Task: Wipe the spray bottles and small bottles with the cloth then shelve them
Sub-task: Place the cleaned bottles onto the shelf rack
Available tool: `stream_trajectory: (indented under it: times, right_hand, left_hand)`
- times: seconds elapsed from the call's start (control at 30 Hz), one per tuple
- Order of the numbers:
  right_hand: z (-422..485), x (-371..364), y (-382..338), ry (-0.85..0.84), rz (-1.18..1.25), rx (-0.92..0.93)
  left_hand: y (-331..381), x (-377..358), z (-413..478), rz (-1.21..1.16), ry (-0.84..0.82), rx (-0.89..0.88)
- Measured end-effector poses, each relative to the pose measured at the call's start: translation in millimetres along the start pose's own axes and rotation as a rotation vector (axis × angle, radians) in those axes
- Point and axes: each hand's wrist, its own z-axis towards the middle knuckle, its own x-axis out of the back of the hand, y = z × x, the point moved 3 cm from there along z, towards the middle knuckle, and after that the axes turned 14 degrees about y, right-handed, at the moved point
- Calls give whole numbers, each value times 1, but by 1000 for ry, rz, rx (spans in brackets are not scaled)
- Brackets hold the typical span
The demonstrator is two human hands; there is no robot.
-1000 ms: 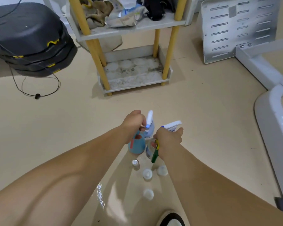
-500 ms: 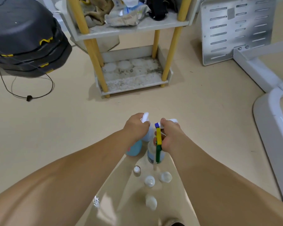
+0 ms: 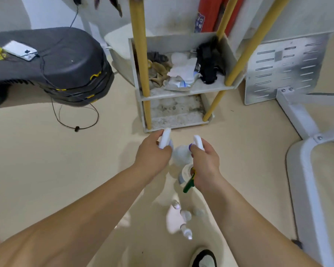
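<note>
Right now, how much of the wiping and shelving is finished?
Nothing looks shelved yet: the bottom shelf holds no bottles. In hand: the left hand and right hand each grip a spray bottle by its white head. Left: four small bottles stand on the floor; no cloth is visibly in use.

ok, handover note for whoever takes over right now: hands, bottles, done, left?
Left hand: shut on a spray bottle's white head.
Right hand: shut on the second spray bottle, plus something green and yellow.
Both are held in front of the rack's bare bottom shelf.
Small bottles stand on the floor behind the hands.
Done: nothing shelved; wiping cannot be judged.
Left: shelve both sprays, then the small bottles.
</note>
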Motion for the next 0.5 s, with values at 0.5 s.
stream_trajectory:
  times: [0.5]
  right_hand:
    - [-242, 135, -386, -331, -246, -52]
  left_hand:
    - [395, 104, -189, -60, 102, 28]
